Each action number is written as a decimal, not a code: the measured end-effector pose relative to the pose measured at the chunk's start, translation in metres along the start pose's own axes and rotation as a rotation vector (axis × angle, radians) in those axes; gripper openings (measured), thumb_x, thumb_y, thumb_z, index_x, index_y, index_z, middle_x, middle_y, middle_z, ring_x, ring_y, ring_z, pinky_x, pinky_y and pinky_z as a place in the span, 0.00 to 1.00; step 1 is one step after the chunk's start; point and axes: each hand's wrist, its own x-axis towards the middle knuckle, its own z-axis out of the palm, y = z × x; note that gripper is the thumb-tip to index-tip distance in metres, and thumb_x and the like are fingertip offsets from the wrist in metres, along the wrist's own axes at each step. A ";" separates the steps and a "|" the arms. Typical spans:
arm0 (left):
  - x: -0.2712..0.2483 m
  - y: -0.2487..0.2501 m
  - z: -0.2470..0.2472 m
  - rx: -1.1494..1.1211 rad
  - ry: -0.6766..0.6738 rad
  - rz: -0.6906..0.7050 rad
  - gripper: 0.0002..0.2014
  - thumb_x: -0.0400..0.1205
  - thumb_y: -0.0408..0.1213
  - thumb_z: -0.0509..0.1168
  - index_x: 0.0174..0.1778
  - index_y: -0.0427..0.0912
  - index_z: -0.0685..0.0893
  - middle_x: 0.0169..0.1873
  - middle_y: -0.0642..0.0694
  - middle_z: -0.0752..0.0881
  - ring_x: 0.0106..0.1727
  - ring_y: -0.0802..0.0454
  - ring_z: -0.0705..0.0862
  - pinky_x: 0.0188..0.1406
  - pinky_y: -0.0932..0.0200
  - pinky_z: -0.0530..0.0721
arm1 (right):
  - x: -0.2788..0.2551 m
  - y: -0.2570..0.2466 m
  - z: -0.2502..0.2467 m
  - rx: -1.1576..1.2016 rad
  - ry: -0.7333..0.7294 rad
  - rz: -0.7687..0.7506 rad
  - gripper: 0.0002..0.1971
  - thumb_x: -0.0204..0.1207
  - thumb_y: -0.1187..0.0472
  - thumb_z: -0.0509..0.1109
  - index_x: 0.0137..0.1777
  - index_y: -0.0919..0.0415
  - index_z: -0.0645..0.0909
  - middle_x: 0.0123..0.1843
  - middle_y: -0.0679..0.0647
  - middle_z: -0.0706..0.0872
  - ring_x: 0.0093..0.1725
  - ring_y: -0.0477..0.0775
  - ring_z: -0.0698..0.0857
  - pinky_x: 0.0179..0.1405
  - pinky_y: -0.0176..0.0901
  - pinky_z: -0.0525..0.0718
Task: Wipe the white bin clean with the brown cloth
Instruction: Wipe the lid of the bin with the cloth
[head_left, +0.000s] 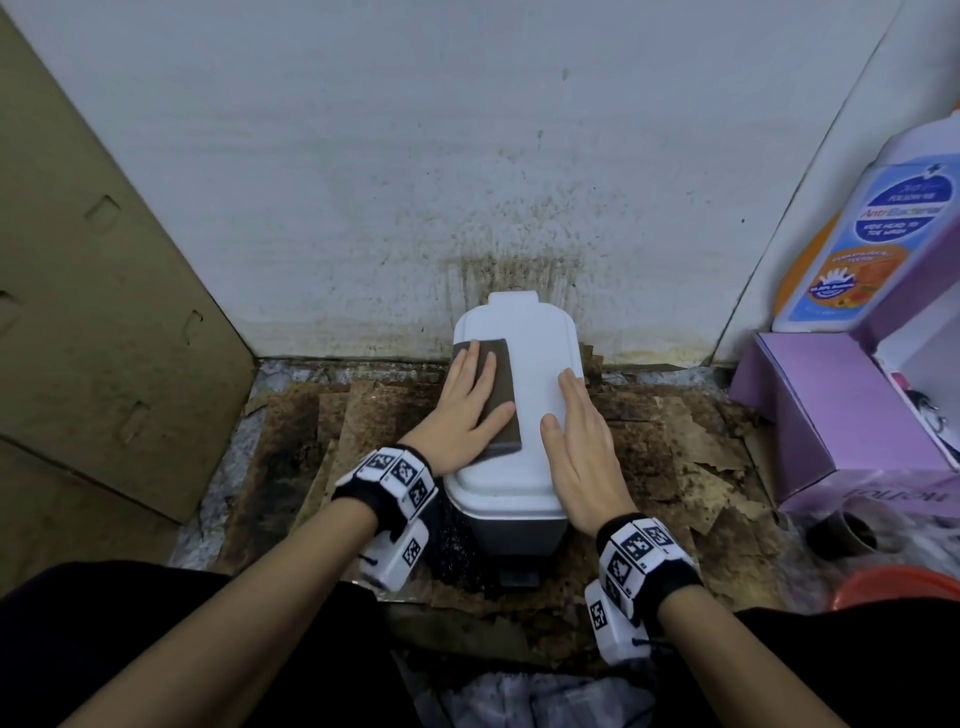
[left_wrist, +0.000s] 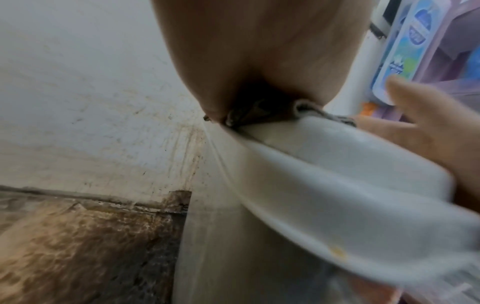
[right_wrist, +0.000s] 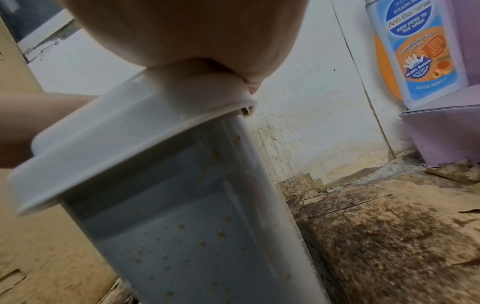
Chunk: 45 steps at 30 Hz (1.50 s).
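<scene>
Unpinched, the brown cloth (head_left: 491, 395) could slip from under the flat left hand (head_left: 467, 408) on the white bin (head_left: 530, 374), while the right hand (head_left: 582, 441) lies open.

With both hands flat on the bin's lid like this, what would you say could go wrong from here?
1. The cloth covers only the lid's left part under the left hand; the spots on the bin side could be missed.
2. The bin stands on stained, peeling floor paper; a hard push might shift or tip it, though the right hand steadies it.
</scene>
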 end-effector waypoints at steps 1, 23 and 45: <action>0.006 -0.002 -0.003 0.004 -0.001 0.003 0.37 0.90 0.56 0.50 0.88 0.48 0.38 0.85 0.53 0.27 0.84 0.58 0.26 0.82 0.57 0.33 | 0.000 0.000 0.000 0.002 -0.002 0.001 0.34 0.88 0.38 0.43 0.90 0.50 0.44 0.91 0.41 0.46 0.85 0.30 0.42 0.87 0.41 0.43; -0.052 -0.001 0.015 0.490 0.020 0.175 0.33 0.91 0.54 0.41 0.88 0.47 0.35 0.85 0.44 0.27 0.84 0.50 0.24 0.85 0.40 0.31 | -0.003 0.002 -0.001 -0.008 0.000 -0.007 0.34 0.89 0.39 0.44 0.90 0.52 0.42 0.91 0.43 0.46 0.87 0.35 0.43 0.88 0.45 0.44; -0.055 -0.035 -0.019 0.872 -0.094 0.537 0.50 0.84 0.72 0.49 0.88 0.37 0.40 0.88 0.37 0.41 0.89 0.44 0.38 0.88 0.46 0.43 | -0.003 0.000 -0.001 -0.026 0.002 -0.003 0.33 0.90 0.42 0.44 0.90 0.53 0.43 0.91 0.44 0.47 0.88 0.37 0.45 0.89 0.47 0.45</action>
